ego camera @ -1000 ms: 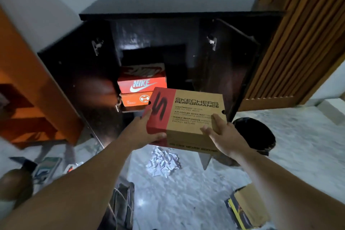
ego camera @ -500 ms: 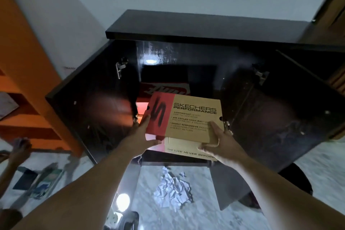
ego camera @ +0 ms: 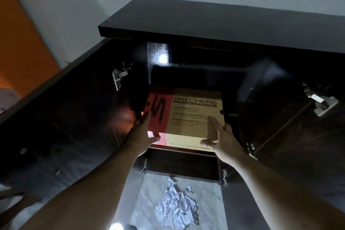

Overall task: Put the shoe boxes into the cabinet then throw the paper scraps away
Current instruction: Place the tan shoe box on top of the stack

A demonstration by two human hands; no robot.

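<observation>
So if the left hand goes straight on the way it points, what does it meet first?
Probably the dark cabinet interior beside the Skechers box; the left hand already holds that box. Depth inside is unclear.

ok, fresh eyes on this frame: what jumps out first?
The tan-and-red Skechers shoe box at center, part-way into the open dark cabinet, lit against the black interior. The left hand and right hand hold its near corners, thumbs on the front face. Below, a heap of white paper scraps lies on the pale floor between the forearms.
</observation>
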